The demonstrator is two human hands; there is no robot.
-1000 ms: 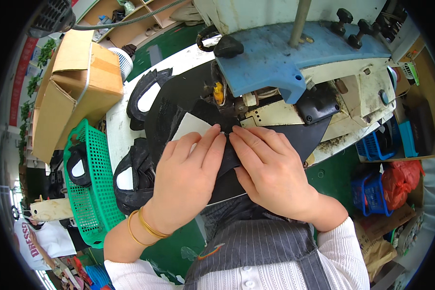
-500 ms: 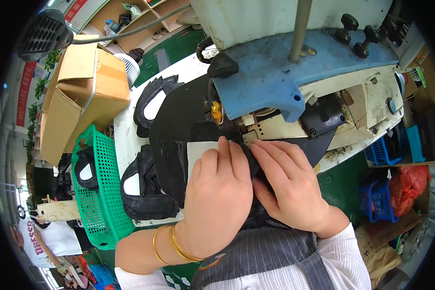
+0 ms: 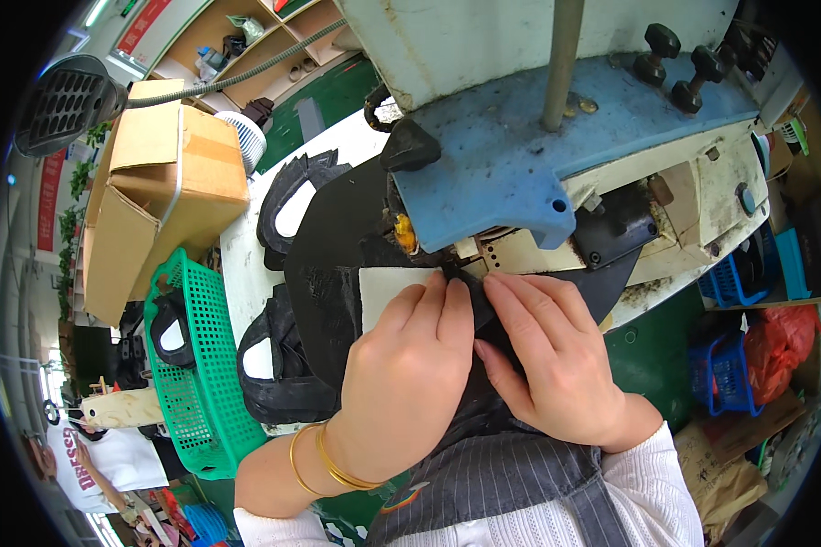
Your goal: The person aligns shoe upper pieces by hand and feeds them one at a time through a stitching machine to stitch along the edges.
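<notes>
My left hand [image 3: 409,342] and my right hand [image 3: 556,351] are side by side at the front of a blue and cream bench machine [image 3: 511,173]. Between them is a black fabric piece [image 3: 461,351], apparently a shoe upper, with a white patch [image 3: 383,290] showing left of my left fingers. The left fingertips are bunched and pinch its far edge close to the machine's metal plate [image 3: 527,248]. My right fingers press on the piece just right of that, thumb tucked nearer me. Its underside and the exact grip are hidden.
Stacked black shoe uppers [image 3: 287,387] with white patches lie left on the white table, more uppers [image 3: 299,196] behind. A green basket [image 3: 205,365] and a cardboard box [image 3: 201,169] stand farther left. Blue baskets [image 3: 721,374] are at right. Another person [image 3: 100,456] is at lower left.
The view has shifted slightly. My left fingertips have bunched closer together and sit a little farther right on the black upper. The right hand keeps nearly the same hold.
</notes>
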